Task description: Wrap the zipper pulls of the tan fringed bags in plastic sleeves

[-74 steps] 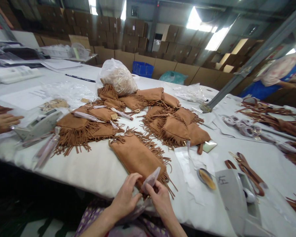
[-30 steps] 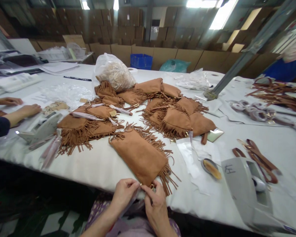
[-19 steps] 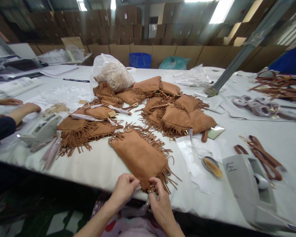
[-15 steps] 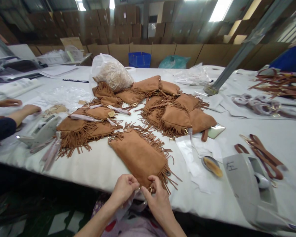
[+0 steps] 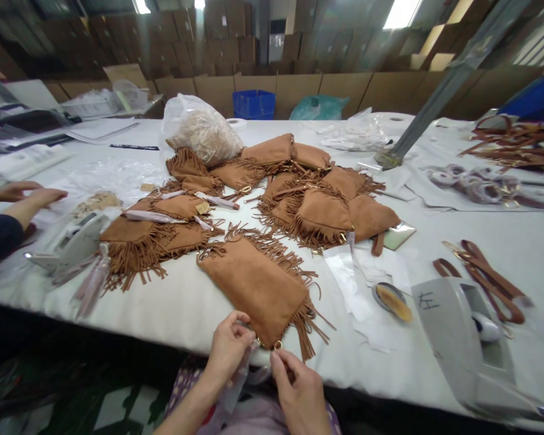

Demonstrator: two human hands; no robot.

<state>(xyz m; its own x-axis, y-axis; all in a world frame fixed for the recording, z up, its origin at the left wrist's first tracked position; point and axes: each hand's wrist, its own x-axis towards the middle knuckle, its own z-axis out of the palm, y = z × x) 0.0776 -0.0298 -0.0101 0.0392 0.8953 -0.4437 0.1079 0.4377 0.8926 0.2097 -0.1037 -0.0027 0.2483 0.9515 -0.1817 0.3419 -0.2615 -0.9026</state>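
A tan suede fringed bag [image 5: 258,287] lies flat at the table's front edge, its fringe spread to the right. My left hand [image 5: 230,344] is closed in a pinch at the bag's near edge, by a small gold metal fitting. Clear plastic film [image 5: 236,380] hangs below those fingers; what they grip is hidden. Just under a gold ring [image 5: 277,345] at the bag's near corner, my right hand [image 5: 299,386] pinches with thumb and forefinger. I cannot make out what is between them.
More fringed bags [image 5: 324,211] are piled behind. Tape dispensers [image 5: 462,344] stand right and left. A brush in a dish [image 5: 392,301], brown straps [image 5: 489,281] and a slanted metal post [image 5: 448,90] are on the right. Another person's hands [image 5: 31,196] work at left.
My right hand has moved down and slightly right, off the bag's corner, leaving the gold ring in plain view. My left hand stays at the near edge, shifted slightly up.
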